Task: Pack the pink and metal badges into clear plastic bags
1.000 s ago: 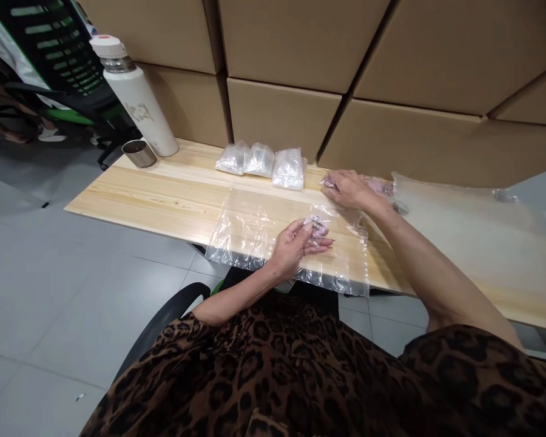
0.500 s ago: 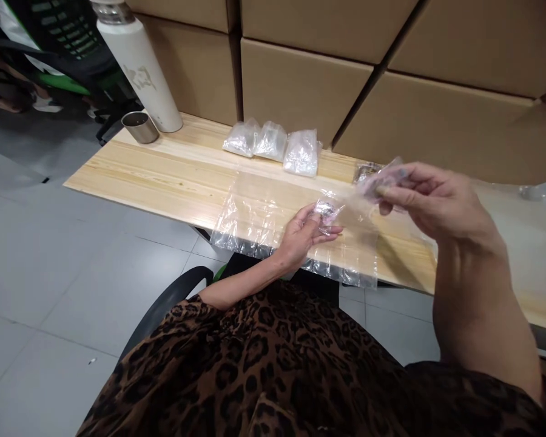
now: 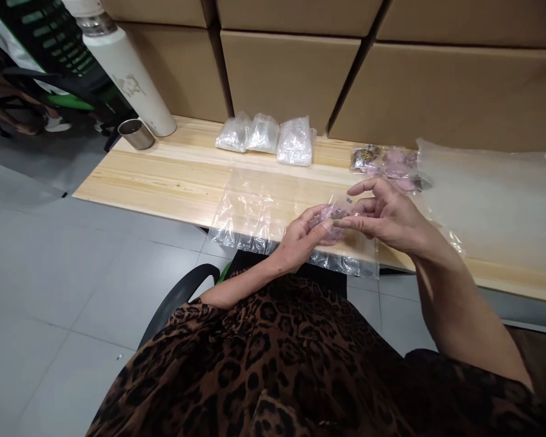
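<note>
My left hand (image 3: pixel 303 238) is closed around small clear plastic packets with pink contents (image 3: pixel 331 213), near the front of the table. My right hand (image 3: pixel 386 217) meets them from the right. Its thumb lies on the packets and its index finger is raised; the other fingers are curled behind the film and partly hidden. How many packets are held cannot be made out. Beneath both hands a large clear plastic bag (image 3: pixel 250 203) lies flat, its lower edge hanging over the table's front. More pink and dark packets (image 3: pixel 394 162) lie beyond my right hand.
Three filled clear bags (image 3: pixel 295 142) stand along the back of the wooden table (image 3: pixel 131 176). A white flask (image 3: pixel 139 85) and a metal cup (image 3: pixel 137 135) occupy the left end. Cardboard boxes (image 3: pixel 286 79) form a wall behind. Translucent plastic sheeting (image 3: pixel 500 200) covers the right side.
My right hand has come down and left with its packet, joining my left hand. The pink packets at the back right now show more fully. The view has shifted slightly.
</note>
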{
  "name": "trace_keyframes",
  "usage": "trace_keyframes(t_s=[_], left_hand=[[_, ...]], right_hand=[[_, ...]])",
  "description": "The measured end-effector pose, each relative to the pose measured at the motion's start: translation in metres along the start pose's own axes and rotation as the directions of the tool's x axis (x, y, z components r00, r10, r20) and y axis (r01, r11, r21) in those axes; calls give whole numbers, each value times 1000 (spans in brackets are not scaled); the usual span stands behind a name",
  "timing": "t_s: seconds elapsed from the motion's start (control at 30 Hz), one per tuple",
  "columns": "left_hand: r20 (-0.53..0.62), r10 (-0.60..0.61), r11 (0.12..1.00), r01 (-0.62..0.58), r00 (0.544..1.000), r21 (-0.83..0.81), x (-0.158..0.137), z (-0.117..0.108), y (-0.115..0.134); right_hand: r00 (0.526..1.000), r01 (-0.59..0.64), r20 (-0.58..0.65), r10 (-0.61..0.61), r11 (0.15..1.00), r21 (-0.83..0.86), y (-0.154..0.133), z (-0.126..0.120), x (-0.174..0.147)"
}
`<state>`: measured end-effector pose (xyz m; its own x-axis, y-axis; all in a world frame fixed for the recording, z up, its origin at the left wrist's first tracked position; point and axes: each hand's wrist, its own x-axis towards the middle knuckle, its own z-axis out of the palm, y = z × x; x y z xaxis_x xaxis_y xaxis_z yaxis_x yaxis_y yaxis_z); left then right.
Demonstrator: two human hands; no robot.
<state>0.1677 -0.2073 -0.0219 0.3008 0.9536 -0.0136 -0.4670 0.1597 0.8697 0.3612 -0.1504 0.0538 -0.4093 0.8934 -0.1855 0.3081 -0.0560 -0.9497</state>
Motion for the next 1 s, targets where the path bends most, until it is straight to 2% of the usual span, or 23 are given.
trace_keyframes(t_s=[0.1, 0.17, 0.23, 0.27, 0.37, 0.43, 0.6, 0.7, 0.83, 0.93, 1.0], left_hand=[[-51, -4, 1000, 4, 999, -18, 0, 4, 2], [-105, 17, 999, -21, 994, -32, 0, 7, 4], [-157, 55, 998, -61, 986, -32, 0, 11, 6], [-176, 77, 996, -82, 981, -22, 0, 12, 7], [-203, 134, 991, -132, 970, 20, -4, 17, 6], [-208, 156, 988, -151, 966, 40, -6, 20, 5], [-156, 142, 986, -125, 978, 111, -9, 16, 5], [-83, 127, 958, -101, 988, 268, -15, 4, 15], [-107, 250, 823, -153, 962, 547, -32, -17, 37], [-130, 400, 656, -184, 907, 732, -47, -37, 55], [-150, 493, 511, -146, 857, 847, -54, -54, 65]], right_hand=[[980, 49, -193, -38, 998, 49, 3, 12, -2], [936, 113, -341, -88, 992, 55, 10, 22, -3], [901, 168, -417, -120, 983, 80, 18, 33, -5], [903, 177, -413, -115, 977, 116, 22, 38, -6], [949, 144, -310, -48, 945, 293, 27, 55, -11], [958, 130, -285, -16, 914, 385, 27, 66, -13], [929, 185, -371, 1, 865, 467, 27, 82, -10], [904, 214, -427, 0, 866, 452, 37, 77, -6], [865, 218, -498, 65, 844, 490, 56, 56, -8], [808, 241, -578, 110, 834, 496, 69, 36, -18], [767, 239, -630, 124, 855, 460, 72, 24, -27]])
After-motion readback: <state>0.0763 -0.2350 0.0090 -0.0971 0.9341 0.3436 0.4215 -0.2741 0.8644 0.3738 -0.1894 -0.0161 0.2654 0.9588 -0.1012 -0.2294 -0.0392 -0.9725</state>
